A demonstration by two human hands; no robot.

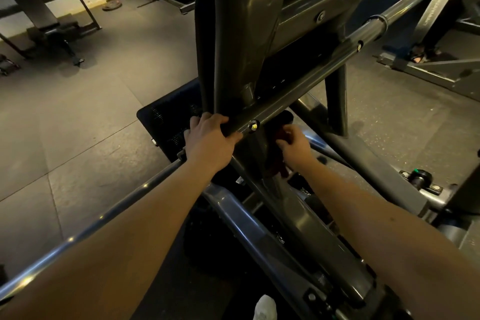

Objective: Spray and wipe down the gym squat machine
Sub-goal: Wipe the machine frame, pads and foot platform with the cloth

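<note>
While the left hand [210, 138] curled its fingers around the smooth grey steel bar [324, 65] of the squat machine [241, 21], probably to steady it, the right hand [294, 145], just below the bar, pinched a soft, dark reddish cloth [278, 166] against the painted frame, apparently to wipe it.

Open rubber floor [78, 125] left, slanted crossbar [298, 91] and wide upright [239, 34] blocking ahead, narrow gap beneath crossbar.
</note>
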